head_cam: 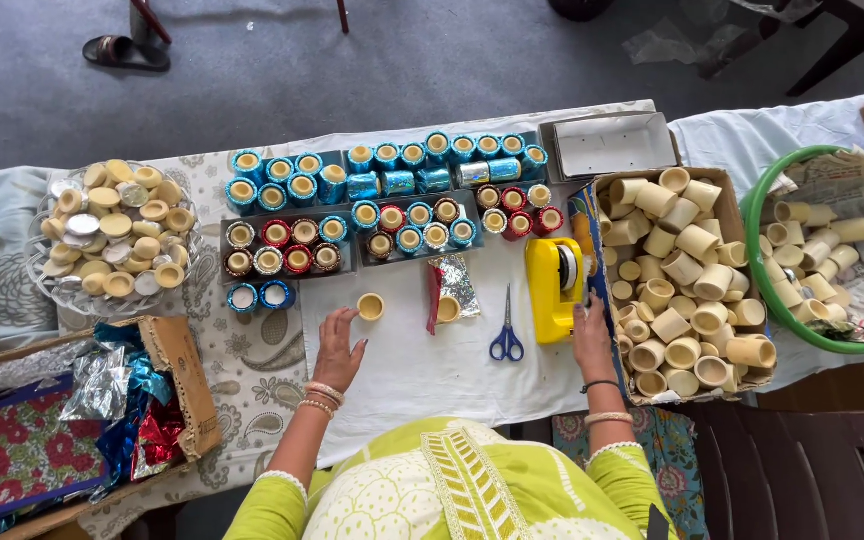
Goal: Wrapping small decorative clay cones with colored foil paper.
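Note:
My left hand [337, 345] rests flat on the white sheet with its fingers spread, just below and left of a small cream cup [371, 306] standing upright; it holds nothing. My right hand [592, 340] lies beside the yellow tape dispenser [554, 287], its fingertips touching the dispenser's lower right side next to the cardboard box of cream cups [682, 285]. Blue-handled scissors [507, 330] lie between my hands. A piece of silver and red foil [452, 285] lies by another cream cup [447, 309].
Trays of foil-wrapped cups [392, 215] in blue, red and brown fill the back. A glass bowl of cream lids [112, 235] sits left, a box of foil sheets [102, 400] lower left, a green basin of cups [822, 260] right, an empty grey tray [614, 143] behind.

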